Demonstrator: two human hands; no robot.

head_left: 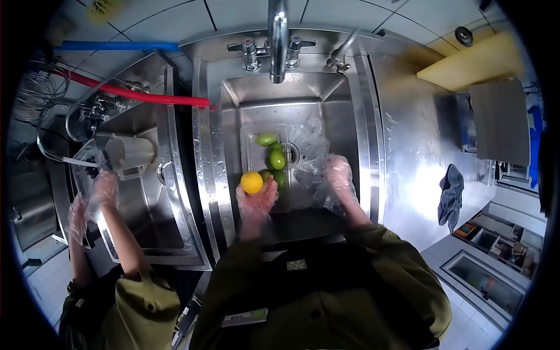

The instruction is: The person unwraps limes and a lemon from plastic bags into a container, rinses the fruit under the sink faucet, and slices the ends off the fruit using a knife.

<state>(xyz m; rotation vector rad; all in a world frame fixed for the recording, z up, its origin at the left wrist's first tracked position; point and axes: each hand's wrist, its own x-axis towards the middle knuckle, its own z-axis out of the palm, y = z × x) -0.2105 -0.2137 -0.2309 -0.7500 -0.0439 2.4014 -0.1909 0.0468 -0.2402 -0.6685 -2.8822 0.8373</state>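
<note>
Yellow fruit rested in cupped left hand, near frame centre, right hand curled right of centre, couldn't tell its grip, green fruits lay nearby.

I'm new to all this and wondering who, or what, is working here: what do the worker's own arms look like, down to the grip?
Human arms. The left glove and right glove are clear, wrinkled, loose plastic. The left sleeve and right sleeve are olive green cloth. No cables or markings show on them.
</note>
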